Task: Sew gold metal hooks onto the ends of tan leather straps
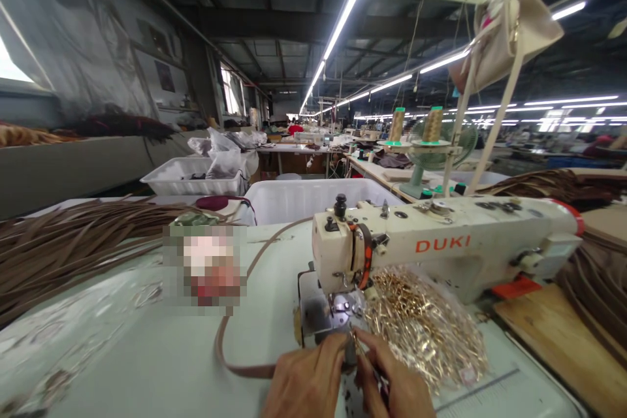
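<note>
We had both hands at the near edge of the tabletop (pixel 147 353), right under the head of the DUKI sewing machine (pixel 441 248). Our left hand (pixel 306 382) lay curled, pressing the brown leather strap (pixel 230 356) down at the needle plate (pixel 337 313), its grip clenched on the strap's end as far as we could see. Our right hand (pixel 392 385) pinched a small gold-coloured metal fitting (pixel 353 338) between fingertips, just in front of the presser foot; the fitting itself was too small to make out in detail.

We judged this to be the positioning step: strap end and fitting being lined up under the foot before any stitching. The next move would call for a steady hold with the fingertips kept out of the needle's path.

The strap ran leftwards from our hands along the near edge, then curved up and away across the tabletop toward the white plastic bin (pixel 313 199), so its long axis near the machine lay roughly left to right, its worked end pointing at the needle.

A clear bag of gold fittings (pixel 426 333) sat just right of the machine bed, a heap of brown straps (pixel 73 241) at the left edge.
</note>
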Action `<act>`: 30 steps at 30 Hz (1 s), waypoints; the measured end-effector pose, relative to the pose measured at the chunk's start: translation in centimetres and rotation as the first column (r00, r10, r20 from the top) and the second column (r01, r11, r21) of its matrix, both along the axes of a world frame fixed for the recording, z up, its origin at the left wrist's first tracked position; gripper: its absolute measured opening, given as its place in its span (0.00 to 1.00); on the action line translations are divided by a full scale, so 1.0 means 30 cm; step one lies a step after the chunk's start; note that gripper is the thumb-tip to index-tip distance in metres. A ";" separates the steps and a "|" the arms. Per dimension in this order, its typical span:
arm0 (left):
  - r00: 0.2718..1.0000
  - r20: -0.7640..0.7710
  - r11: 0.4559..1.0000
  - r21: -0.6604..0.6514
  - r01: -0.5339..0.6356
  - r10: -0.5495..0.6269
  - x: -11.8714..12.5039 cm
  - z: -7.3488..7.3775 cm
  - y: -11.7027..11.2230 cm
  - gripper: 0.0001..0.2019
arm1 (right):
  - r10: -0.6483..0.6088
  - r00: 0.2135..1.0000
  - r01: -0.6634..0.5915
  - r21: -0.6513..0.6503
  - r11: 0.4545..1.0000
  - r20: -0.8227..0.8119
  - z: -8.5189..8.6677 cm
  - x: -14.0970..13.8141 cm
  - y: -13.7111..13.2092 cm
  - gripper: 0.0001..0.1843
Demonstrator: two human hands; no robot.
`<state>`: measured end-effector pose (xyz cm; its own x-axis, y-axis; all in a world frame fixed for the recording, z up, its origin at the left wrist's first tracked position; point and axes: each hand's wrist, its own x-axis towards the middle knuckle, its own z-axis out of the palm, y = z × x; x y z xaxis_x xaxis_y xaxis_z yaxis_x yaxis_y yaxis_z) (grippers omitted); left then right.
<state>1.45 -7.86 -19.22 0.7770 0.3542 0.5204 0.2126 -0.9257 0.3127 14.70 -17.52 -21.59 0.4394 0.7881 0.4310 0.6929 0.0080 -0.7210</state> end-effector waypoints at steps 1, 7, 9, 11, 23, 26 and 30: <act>1.000 0.007 1.000 0.012 0.009 -0.009 -0.002 0.004 -0.002 0.10 | 0.009 1.000 -0.009 -0.003 1.000 -0.006 0.005 -0.009 -0.001 0.20; 1.000 0.027 1.000 -0.011 -0.003 0.004 0.000 0.010 -0.011 0.09 | -0.001 1.000 0.002 0.047 0.999 -0.020 -0.006 -0.043 -0.003 0.20; 0.999 0.036 0.999 -0.045 -0.004 0.006 0.001 0.008 -0.010 0.09 | 0.023 0.998 -0.020 0.052 0.998 -0.062 0.001 -0.046 -0.002 0.20; 0.999 0.052 0.998 -0.055 0.009 -0.006 0.003 0.006 -0.009 0.08 | 0.055 0.985 -0.051 0.028 0.998 -0.164 0.016 -0.044 -0.001 0.21; 0.995 0.099 1.000 0.013 -0.003 0.002 -0.003 0.018 -0.012 0.08 | 0.046 0.976 -0.040 0.032 0.999 -0.214 0.040 -0.040 -0.020 0.19; 0.996 0.089 0.996 0.085 0.008 -0.016 -0.003 0.019 -0.010 0.08 | -0.011 1.000 0.011 0.075 0.997 -0.005 0.022 -0.044 -0.024 0.20; 1.000 0.016 0.999 0.054 0.007 -0.008 -0.004 0.018 -0.012 0.08 | -0.061 0.976 0.031 0.143 0.989 0.209 -0.030 -0.055 -0.020 0.23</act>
